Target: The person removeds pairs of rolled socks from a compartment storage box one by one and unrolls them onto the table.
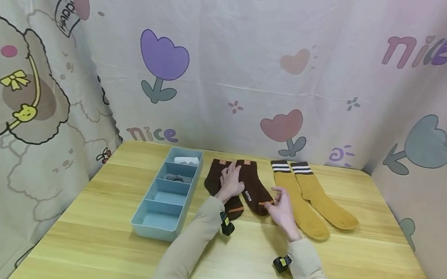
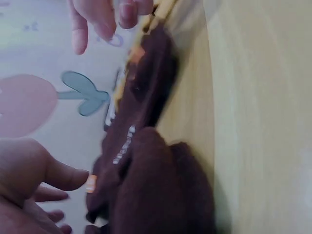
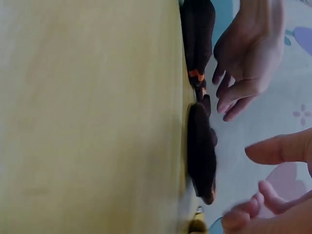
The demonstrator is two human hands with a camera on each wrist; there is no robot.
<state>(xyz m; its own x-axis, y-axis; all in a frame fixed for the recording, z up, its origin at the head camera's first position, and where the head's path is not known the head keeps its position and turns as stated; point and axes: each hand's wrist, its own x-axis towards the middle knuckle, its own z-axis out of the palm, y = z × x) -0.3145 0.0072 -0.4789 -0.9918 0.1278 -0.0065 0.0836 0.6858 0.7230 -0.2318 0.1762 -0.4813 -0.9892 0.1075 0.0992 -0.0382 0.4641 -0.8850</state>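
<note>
Two dark brown socks lie side by side on the table, each with an orange tab at the cuff. My left hand is over the gap between the left brown sock and the right brown sock. Its fingers look extended, and the left wrist view shows the thumb beside the orange tab. Near the toe of the right brown sock is my right hand. In the right wrist view its thumb and fingers stand apart, with nothing between them.
Left of the socks stands a light blue box with several compartments; a white item and a grey item lie in the two far ones. Two mustard socks with striped cuffs lie to the right. A printed curtain rises behind the table.
</note>
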